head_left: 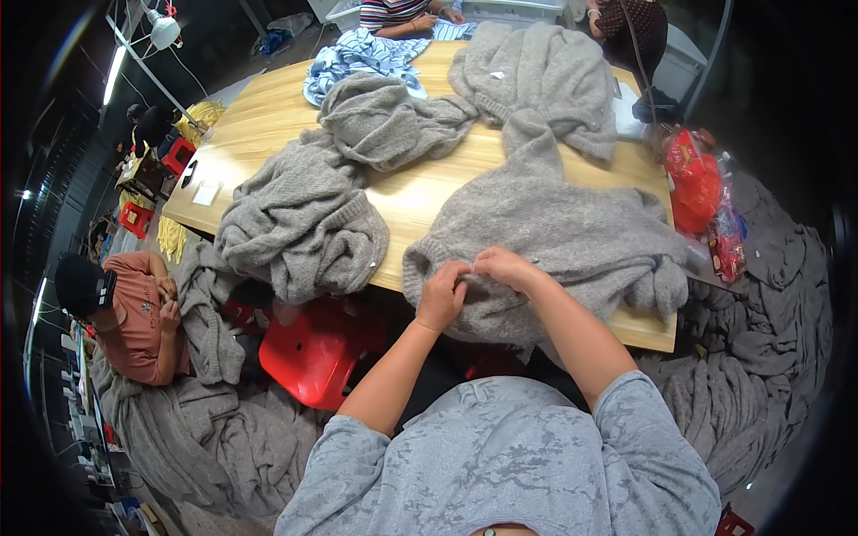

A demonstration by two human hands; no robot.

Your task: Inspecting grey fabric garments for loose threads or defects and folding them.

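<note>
A grey knitted sweater lies spread on the wooden table in front of me, its ribbed edge to the left and part of it hanging over the front of the table. My left hand is closed at that ribbed part, fingertips pinching the knit. Close beside it, my right hand pinches the same sweater, the fingertips of both hands almost meeting. Anything small between the fingers is too fine to make out.
More grey sweaters lie at the left, middle and far right of the table. Blue striped cloth is at the back. A red chair stands front left. A person sits left; heaped grey knitwear lies right.
</note>
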